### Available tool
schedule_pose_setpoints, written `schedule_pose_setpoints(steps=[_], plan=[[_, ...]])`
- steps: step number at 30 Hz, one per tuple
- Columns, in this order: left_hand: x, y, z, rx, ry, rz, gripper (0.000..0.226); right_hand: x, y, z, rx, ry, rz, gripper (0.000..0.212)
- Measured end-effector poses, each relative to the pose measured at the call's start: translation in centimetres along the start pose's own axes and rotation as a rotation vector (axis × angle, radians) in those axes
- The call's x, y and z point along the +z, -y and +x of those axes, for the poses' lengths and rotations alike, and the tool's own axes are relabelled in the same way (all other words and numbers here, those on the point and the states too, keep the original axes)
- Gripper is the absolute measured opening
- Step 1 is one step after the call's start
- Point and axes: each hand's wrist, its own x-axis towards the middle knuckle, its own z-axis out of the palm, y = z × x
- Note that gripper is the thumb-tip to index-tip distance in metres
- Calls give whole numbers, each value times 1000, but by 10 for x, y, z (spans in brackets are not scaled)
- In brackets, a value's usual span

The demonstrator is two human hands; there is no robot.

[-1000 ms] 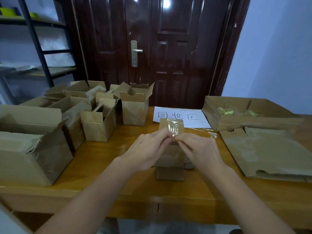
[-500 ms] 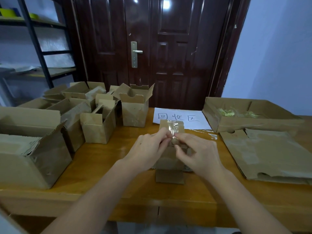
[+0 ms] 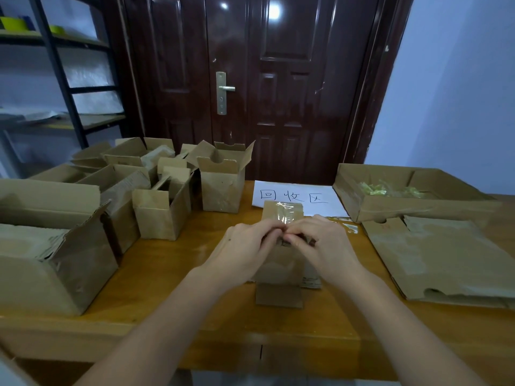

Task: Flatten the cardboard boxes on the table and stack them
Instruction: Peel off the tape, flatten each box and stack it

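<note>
Both hands are meeting over the small box that is lying near the middle of the tabletop, a little toward its front edge. The box's long axis is running from the front edge toward the back edge, straight away from the person, with its far flap sticking up behind the fingers and carrying a strip of clear tape. The left hand and the right hand are each curling their fingertips together at the spot where that tape is crossing the box, apparently pinching its edge; whether they have the tape itself or only cardboard cannot be told. Neither hand is nearer, as both are sitting on the box's midline. The pull, by my judgement, needs to be running along that long axis, toward the back edge.
</note>
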Motion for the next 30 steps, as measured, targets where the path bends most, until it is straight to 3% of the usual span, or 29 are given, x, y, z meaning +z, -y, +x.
schedule_pose_setpoints(steps=[7, 11, 14, 17, 19, 21, 25, 30], plan=[[-1, -2, 6, -103, 0, -27, 17, -8, -4, 8, 221, 69, 280, 16], [12, -11, -8, -165, -125, 69, 18, -15, -3, 25, 233, 249, 194, 26], [25, -19, -19, -184, -175, 168, 48, -21, 2, 37, 117, 424, 63, 19], [39, -29, -27, -265, -167, 83, 96, -22, 7, 41, 26, 420, -5, 11], [50, -33, -24, -330, -158, 59, 116, -20, 11, 41, -7, 391, -16, 9], [58, -34, -19, -365, -170, 89, 121, -17, 14, 40, -15, 378, -48, 10], [62, -26, -13, -293, -206, 184, 96, -14, 8, 46, 21, 375, -85, 25], [41, -1, -6, -251, 66, 3, 110, -10, -3, 56, -21, 295, -190, 16]])
